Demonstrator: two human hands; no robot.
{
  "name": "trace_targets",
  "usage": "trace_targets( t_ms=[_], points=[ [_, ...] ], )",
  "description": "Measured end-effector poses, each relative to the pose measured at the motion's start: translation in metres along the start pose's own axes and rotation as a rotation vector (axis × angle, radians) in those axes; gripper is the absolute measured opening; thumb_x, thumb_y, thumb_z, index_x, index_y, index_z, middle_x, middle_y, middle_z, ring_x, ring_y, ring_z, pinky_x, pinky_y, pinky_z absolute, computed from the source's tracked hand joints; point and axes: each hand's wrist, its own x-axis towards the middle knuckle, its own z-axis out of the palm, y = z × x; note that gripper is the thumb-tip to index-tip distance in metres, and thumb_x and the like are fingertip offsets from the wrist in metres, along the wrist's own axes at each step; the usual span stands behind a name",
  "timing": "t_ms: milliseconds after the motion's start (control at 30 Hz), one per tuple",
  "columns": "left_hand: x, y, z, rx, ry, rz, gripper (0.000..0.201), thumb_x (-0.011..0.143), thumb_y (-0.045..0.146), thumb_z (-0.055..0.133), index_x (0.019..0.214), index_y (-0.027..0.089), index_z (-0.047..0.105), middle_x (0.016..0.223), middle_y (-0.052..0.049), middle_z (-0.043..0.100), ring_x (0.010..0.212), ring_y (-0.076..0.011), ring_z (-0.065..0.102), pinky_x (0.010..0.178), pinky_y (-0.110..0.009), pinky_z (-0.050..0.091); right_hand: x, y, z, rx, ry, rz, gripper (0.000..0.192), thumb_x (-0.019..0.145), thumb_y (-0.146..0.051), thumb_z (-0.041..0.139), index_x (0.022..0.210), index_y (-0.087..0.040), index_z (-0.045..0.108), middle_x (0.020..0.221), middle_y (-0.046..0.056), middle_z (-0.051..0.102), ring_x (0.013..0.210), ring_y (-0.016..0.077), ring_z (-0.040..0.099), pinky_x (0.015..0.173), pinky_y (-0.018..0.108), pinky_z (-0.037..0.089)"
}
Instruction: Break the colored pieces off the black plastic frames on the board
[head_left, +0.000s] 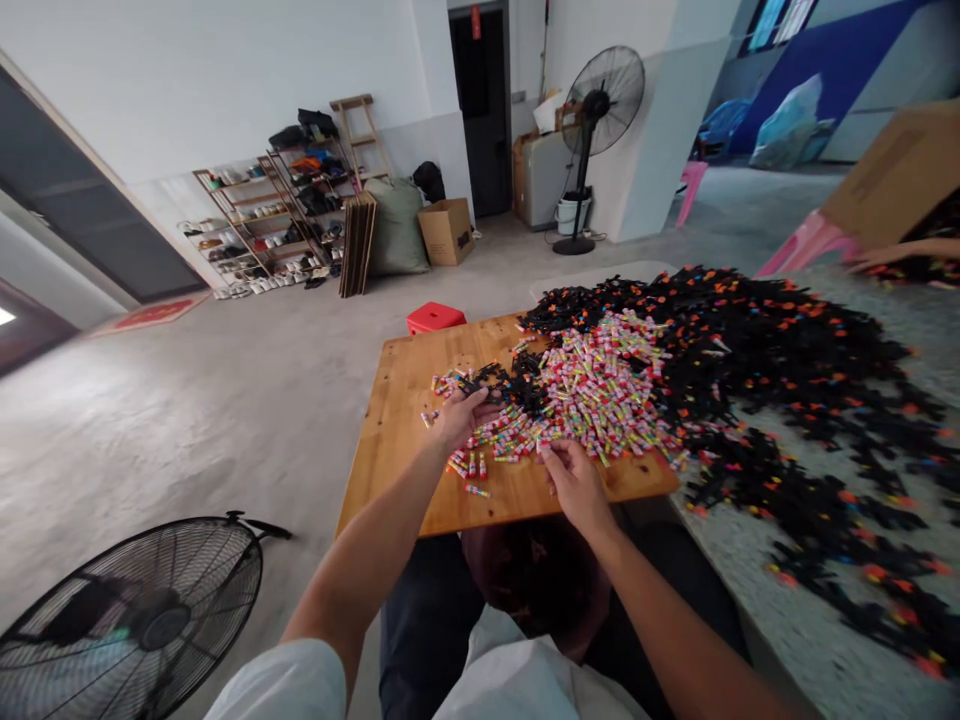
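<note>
My left hand is closed on a small black plastic toy gun, its thumb stretched along the top; the fingers beneath are partly hidden. Between thumb and forefinger, my right hand pinches a small printed tube near the table's front edge. Beyond both hands lies a heap of the same pink, white and yellow tubes, with red ends. A little cluster of black toy guns rests among loose tubes just past my left hand.
The wooden table adjoins a speckled surface with a large pile of black toy guns with orange tips. A red stool stands behind. One floor fan is at lower left. Another person's arm reaches in beside a cardboard box.
</note>
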Motion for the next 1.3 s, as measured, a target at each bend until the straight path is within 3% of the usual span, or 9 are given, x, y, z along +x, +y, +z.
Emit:
trace_targets(
  t_ms=[67, 133, 333, 600, 767, 900, 1133, 1300],
  points=[
    [-0.024, 0.007, 0.021, -0.320, -0.033, -0.040, 0.043, 0.088, 0.050, 0.074, 0.114, 0.018, 0.063, 0.117, -0.012, 0.076, 0.101, -0.0264, 0.077, 0.096, -0.047, 0.061, 0.003, -0.014, 0.001, 0.106, -0.029, 0.016, 0.045, 0.089, -0.064, 0.067, 0.103, -0.022, 0.065, 0.081, 0.005, 0.073, 0.056, 0.0166, 0.058, 0.045, 0.027, 0.044],
    [-0.046, 0.016, 0.041, -0.469, -0.054, -0.053, 0.042, 0.085, 0.046, 0.079, 0.113, 0.018, 0.063, 0.115, -0.010, 0.077, 0.101, -0.0276, 0.077, 0.098, -0.049, 0.060, 0.005, -0.027, 0.002, 0.180, -0.043, 0.018, 0.044, 0.088, -0.063, 0.070, 0.106, -0.022, 0.065, 0.080, 0.004, 0.072, 0.055, 0.0160, 0.057, 0.044, 0.027, 0.043],
    [-0.081, 0.039, 0.076, -0.503, -0.081, -0.021, 0.041, 0.083, 0.043, 0.082, 0.109, 0.016, 0.064, 0.106, -0.010, 0.079, 0.099, -0.0277, 0.077, 0.099, -0.048, 0.059, 0.001, -0.042, -0.002, 0.274, -0.021, -0.002, 0.041, 0.089, -0.057, 0.072, 0.108, -0.021, 0.067, 0.079, 0.002, 0.070, 0.057, 0.0137, 0.056, 0.047, 0.025, 0.045],
    [-0.091, 0.054, 0.084, -0.468, -0.083, 0.019, 0.040, 0.079, 0.045, 0.086, 0.097, 0.014, 0.067, 0.091, -0.007, 0.078, 0.075, -0.0186, 0.073, 0.072, -0.031, 0.058, -0.004, -0.042, -0.014, 0.302, -0.053, 0.001, 0.041, 0.087, -0.056, 0.075, 0.104, -0.019, 0.072, 0.078, 0.002, 0.071, 0.053, 0.0128, 0.055, 0.046, 0.025, 0.045],
    [-0.095, 0.053, 0.086, -0.498, -0.038, -0.038, 0.044, 0.075, 0.045, 0.090, 0.100, 0.013, 0.071, 0.096, -0.010, 0.079, 0.081, -0.0217, 0.075, 0.081, -0.038, 0.061, -0.009, -0.041, -0.014, 0.185, -0.004, -0.093, 0.035, 0.091, -0.053, 0.072, 0.106, -0.021, 0.072, 0.072, 0.000, 0.067, 0.055, 0.0132, 0.055, 0.051, 0.025, 0.047],
    [-0.097, 0.053, 0.088, -0.497, -0.018, -0.056, 0.046, 0.073, 0.045, 0.091, 0.101, 0.013, 0.072, 0.100, -0.011, 0.079, 0.084, -0.0234, 0.076, 0.086, -0.042, 0.061, -0.012, -0.037, -0.015, 0.014, 0.043, -0.193, 0.033, 0.094, -0.050, 0.068, 0.110, -0.022, 0.072, 0.085, 0.003, 0.073, 0.060, 0.0147, 0.059, 0.056, 0.027, 0.051],
    [-0.101, 0.052, 0.095, -0.455, 0.119, -0.008, 0.048, 0.071, 0.047, 0.091, 0.097, 0.013, 0.070, 0.091, -0.009, 0.077, 0.076, -0.0198, 0.072, 0.077, -0.036, 0.061, -0.015, -0.036, -0.021, -0.157, -0.010, -0.326, 0.028, 0.098, -0.045, 0.064, 0.112, -0.022, 0.072, 0.094, 0.007, 0.076, 0.082, 0.0217, 0.072, 0.072, 0.032, 0.058],
    [-0.107, 0.048, 0.111, -0.462, 0.236, -0.016, 0.045, 0.074, 0.048, 0.087, 0.094, 0.014, 0.067, 0.087, -0.007, 0.075, 0.075, -0.0175, 0.070, 0.077, -0.034, 0.060, -0.020, -0.041, -0.022, -0.256, -0.065, -0.325, 0.028, 0.098, -0.044, 0.062, 0.110, -0.021, 0.073, 0.090, 0.007, 0.076, 0.081, 0.0222, 0.071, 0.073, 0.033, 0.057]
  ],
)
